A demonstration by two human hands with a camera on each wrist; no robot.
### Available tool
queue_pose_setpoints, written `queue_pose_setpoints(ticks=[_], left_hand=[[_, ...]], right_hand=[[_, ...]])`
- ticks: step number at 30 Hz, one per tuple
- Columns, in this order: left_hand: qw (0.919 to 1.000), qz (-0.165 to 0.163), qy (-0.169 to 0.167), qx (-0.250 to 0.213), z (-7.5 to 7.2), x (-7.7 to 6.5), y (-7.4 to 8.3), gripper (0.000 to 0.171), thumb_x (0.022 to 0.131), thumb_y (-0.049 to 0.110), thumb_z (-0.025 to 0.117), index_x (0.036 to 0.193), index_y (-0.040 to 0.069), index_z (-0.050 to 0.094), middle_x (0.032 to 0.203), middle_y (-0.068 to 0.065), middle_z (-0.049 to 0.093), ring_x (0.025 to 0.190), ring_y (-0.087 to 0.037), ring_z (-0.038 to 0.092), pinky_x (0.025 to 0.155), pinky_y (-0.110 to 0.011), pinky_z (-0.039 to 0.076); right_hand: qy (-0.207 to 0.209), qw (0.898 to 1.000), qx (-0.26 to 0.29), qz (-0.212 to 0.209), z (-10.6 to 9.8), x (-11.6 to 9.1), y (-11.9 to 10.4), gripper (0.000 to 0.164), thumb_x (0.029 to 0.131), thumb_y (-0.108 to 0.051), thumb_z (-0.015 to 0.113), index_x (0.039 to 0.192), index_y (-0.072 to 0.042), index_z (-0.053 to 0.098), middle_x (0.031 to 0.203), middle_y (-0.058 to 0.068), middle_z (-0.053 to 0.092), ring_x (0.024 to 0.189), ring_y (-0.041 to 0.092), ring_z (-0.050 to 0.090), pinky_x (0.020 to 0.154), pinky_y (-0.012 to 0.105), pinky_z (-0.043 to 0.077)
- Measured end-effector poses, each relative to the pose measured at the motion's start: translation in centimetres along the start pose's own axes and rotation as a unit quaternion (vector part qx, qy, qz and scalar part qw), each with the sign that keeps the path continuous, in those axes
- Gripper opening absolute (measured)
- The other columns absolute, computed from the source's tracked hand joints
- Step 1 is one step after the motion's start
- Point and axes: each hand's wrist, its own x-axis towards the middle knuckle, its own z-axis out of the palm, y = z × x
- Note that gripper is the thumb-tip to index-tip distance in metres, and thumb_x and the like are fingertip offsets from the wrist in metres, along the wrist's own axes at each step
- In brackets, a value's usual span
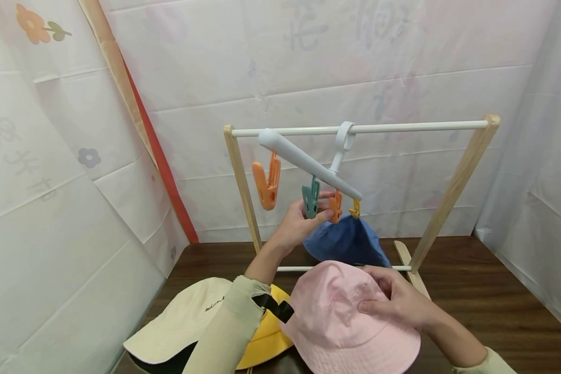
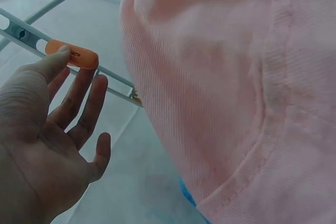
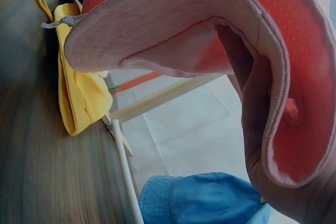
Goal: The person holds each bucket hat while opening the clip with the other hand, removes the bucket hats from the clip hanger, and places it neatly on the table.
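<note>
My left hand (image 1: 298, 224) pinches the small orange clothespin (image 1: 336, 208) near the lower end of the white hanger (image 1: 304, 162). In the left wrist view, thumb and fingertips lie on that clip, with the other fingers spread. A green clothespin (image 1: 310, 198) hangs just beside this hand. My right hand (image 1: 399, 297) grips a pink bucket hat (image 1: 338, 317) by its brim, fingers under and thumb on top. A blue hat (image 1: 346, 240) hangs from the yellow clip (image 1: 355, 209) at the hanger's end, behind the pink hat.
A rack with a white top bar (image 1: 416, 127) and wooden legs (image 1: 453, 192) stands on the dark wooden table (image 1: 500, 291). A larger orange clothespin (image 1: 267, 182) hangs at the hanger's left end. A cream cap (image 1: 182, 322) and a yellow hat (image 1: 266, 337) lie at front left.
</note>
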Motion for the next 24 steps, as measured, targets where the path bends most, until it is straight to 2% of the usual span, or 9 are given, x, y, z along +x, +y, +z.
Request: queue_pose_setpoints(ticks=[5, 10, 17, 24], left_hand=[[1.0000, 0.006, 0.004, -0.002, 0.0, -0.1, 0.1, 0.051, 0.110, 0.007, 0.066, 0.161, 0.005, 0.058, 0.146, -0.031, 0.071, 0.142, -0.041, 0.069, 0.122, -0.053, 0.055], [1.0000, 0.002, 0.008, -0.001, 0.1, -0.2, 0.1, 0.052, 0.110, 0.007, 0.067, 0.161, 0.004, 0.058, 0.148, -0.031, 0.071, 0.144, -0.042, 0.068, 0.122, -0.053, 0.055], [0.9999, 0.007, 0.002, -0.015, 0.0, -0.4, 0.0, 0.049, 0.111, 0.002, 0.064, 0.160, 0.001, 0.057, 0.143, -0.034, 0.072, 0.137, -0.044, 0.073, 0.120, -0.049, 0.057], [0.9999, 0.009, -0.008, -0.013, -0.2, -0.6, 0.0, 0.050, 0.111, 0.005, 0.066, 0.160, 0.003, 0.057, 0.143, -0.031, 0.074, 0.134, -0.041, 0.076, 0.122, -0.051, 0.056]], right_hand=[[0.010, 1.000, -0.020, 0.014, 0.0, 0.0, 0.5, 0.024, 0.101, 0.012, 0.069, 0.123, 0.001, 0.066, 0.104, -0.006, 0.081, 0.089, 0.005, 0.078, 0.073, 0.024, 0.065], [0.011, 1.000, -0.013, 0.013, -0.4, -0.1, 1.3, 0.025, 0.102, 0.012, 0.069, 0.124, 0.003, 0.065, 0.105, -0.005, 0.082, 0.090, 0.007, 0.079, 0.073, 0.025, 0.066], [0.013, 1.000, -0.021, 0.009, -0.8, -0.2, 1.8, 0.021, 0.102, 0.012, 0.068, 0.122, 0.004, 0.064, 0.103, -0.003, 0.081, 0.088, 0.006, 0.078, 0.072, 0.024, 0.065], [0.005, 1.000, -0.016, -0.003, -1.5, -0.4, 2.4, 0.021, 0.103, 0.012, 0.066, 0.124, 0.009, 0.061, 0.104, -0.002, 0.082, 0.089, 0.007, 0.079, 0.071, 0.025, 0.066]])
